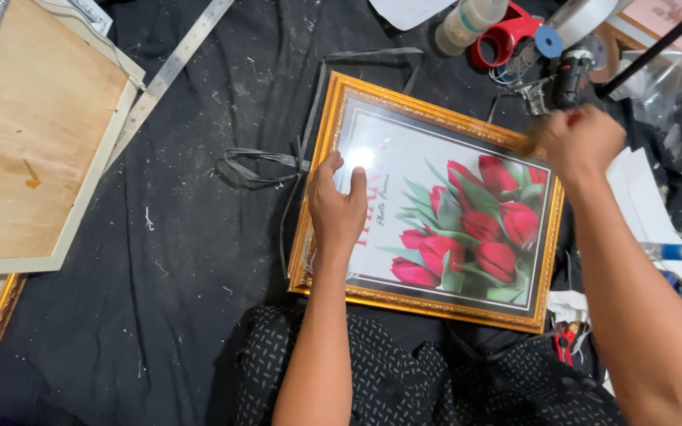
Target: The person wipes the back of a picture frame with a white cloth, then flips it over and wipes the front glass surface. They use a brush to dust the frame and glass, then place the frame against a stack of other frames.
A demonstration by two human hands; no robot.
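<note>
A frame point(428, 197) lies at centre on a cloth point(199, 237). A board point(33, 134) lies to its left, a ruler point(171, 67) between them, tape rolls point(507, 39) behind it.

I see a black cloth point(199, 237) covering the floor, dusted with pale specks; a steel ruler point(169, 71) lies across it beside a wooden board point(33, 134); bright overhead light.

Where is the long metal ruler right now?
In the head view, the long metal ruler lies diagonally at upper left on the black cloth, beside the pale wooden board, left of the gold picture frame.
</note>
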